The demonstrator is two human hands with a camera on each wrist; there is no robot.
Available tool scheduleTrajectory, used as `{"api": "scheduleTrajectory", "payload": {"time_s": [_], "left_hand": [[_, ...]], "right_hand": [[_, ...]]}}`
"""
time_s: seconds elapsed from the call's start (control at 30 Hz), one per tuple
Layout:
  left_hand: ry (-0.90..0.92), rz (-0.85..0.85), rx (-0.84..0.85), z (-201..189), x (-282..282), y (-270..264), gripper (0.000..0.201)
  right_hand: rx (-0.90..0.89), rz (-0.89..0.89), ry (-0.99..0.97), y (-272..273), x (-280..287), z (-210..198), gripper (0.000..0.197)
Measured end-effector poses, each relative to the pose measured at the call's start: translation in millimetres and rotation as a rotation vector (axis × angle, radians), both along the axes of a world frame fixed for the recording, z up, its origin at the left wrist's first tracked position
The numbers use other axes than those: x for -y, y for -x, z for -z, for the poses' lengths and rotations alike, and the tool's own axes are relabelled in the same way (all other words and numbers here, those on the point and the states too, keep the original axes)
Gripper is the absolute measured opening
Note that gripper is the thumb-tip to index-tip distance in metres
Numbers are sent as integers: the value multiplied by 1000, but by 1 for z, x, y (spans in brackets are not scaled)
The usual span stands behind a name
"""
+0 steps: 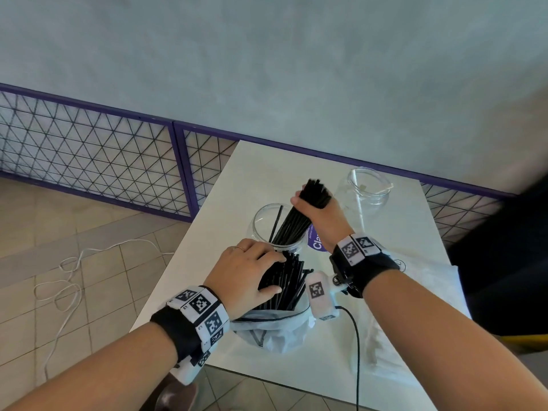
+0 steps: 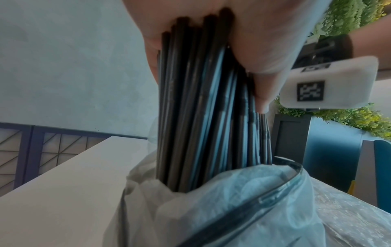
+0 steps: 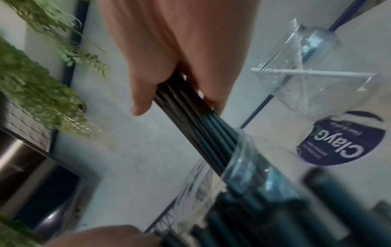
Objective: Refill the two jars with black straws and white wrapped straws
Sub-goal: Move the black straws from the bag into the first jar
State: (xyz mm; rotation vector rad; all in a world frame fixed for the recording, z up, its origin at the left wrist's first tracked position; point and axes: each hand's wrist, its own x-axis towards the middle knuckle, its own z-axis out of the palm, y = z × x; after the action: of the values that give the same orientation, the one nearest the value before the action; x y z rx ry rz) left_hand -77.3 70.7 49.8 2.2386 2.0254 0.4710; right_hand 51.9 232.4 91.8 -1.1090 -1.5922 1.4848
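I see the right hand (image 1: pixel 318 216) clamped round a bundle of black straws (image 1: pixel 296 221); their lower ends sit inside the near jar (image 1: pixel 261 223), tilted, upper ends fanned above the fist. One loose straw (image 1: pixel 275 222) leans in the same jar. The left hand (image 1: pixel 247 271) grips a second bundle (image 1: pixel 286 284) that stands in a clear plastic bag (image 1: pixel 272 330) at the near edge of the white table (image 1: pixel 207 262); thumb and fingers curl around it. The far jar (image 1: pixel 366 188) stands at the far right, apart from both hands, with one white wrapped straw (image 3: pixel 313 73) across it. A round purple sticker (image 1: pixel 315 243) lies between near jar and right wrist.
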Motion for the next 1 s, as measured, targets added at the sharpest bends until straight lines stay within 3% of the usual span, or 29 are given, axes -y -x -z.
{"api": "scheduleTrajectory", "payload": {"time_s": [0.07, 0.1, 0.17, 0.3, 0.33, 0.43, 0.5, 0.6, 0.7, 0.77, 0.83, 0.9, 1.0], "left_hand": [[13, 2, 10, 0, -1, 1, 51], [20, 3, 16, 0, -1, 1, 51], [25, 11, 25, 0, -1, 3, 52], [31, 45, 91, -2, -1, 6, 53], [40, 53, 132, -3, -1, 7, 54], [19, 55, 259, -13, 2, 14, 58], [-38, 8, 328, -22, 9, 23, 55], [-87, -148, 540, -27, 30, 48, 54], [63, -269, 728, -11, 52, 74, 88], [262, -289, 712, 3, 62, 77, 121], [438, -234, 713, 16, 63, 66, 138], [506, -168, 738, 35, 58, 52, 130], [512, -228, 831, 59, 47, 40, 99]], "right_hand": [[135, -49, 30, -11, -4, 9, 73], [170, -50, 34, -19, -2, 11, 81], [143, -24, 38, -36, 7, 17, 77], [193, -94, 52, -69, 36, 44, 26], [266, -191, 35, -77, 42, 53, 27], [493, -493, -40, -87, 58, 75, 57], [593, -541, -120, -85, 62, 86, 73], [600, -475, -155, -78, 63, 97, 81], [573, -439, -138, -75, 63, 102, 85], [570, -436, -147, -72, 63, 105, 79], [589, -464, -148, -69, 65, 106, 79], [618, -490, -131, -66, 66, 106, 82], [609, -509, -117, -57, 72, 107, 88]]}}
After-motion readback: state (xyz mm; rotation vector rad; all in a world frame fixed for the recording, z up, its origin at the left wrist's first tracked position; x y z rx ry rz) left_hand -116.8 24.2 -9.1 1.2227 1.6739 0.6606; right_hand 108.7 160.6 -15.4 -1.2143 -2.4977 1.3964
